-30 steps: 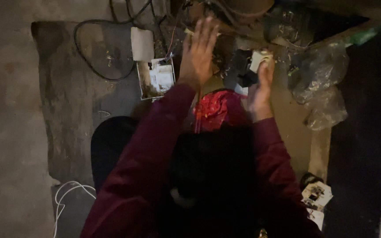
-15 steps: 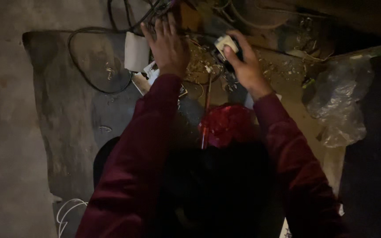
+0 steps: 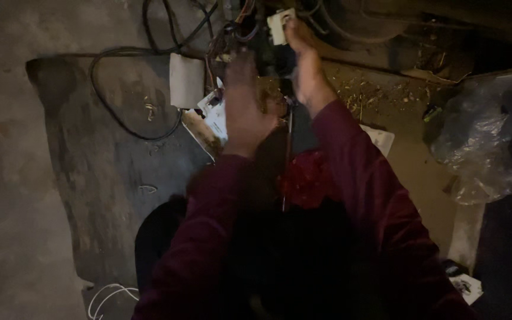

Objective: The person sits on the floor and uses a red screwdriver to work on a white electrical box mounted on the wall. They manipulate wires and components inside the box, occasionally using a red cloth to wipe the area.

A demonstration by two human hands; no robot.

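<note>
My right hand [image 3: 306,65] reaches forward and grips a small white boxy electrical part [image 3: 280,25] at the top of the view, next to a tangle of coloured wires [image 3: 232,29]. My left hand [image 3: 243,106] is blurred and hovers with fingers spread, holding nothing, just above white paper packets [image 3: 214,115] on the floor. Both arms wear dark red sleeves. A red object [image 3: 306,178] with a thin rod rising from it lies between my forearms.
A black cable [image 3: 125,115] loops over a grey mat [image 3: 102,172] on the left. A white rectangular block [image 3: 186,80] lies beside the wires. A crumpled clear plastic bag [image 3: 481,136] sits at right. Debris litters the cardboard [image 3: 416,154].
My right hand has carried the white part further forward and up. My left hand has drawn back toward me and away from the wires. The view has shifted.
</note>
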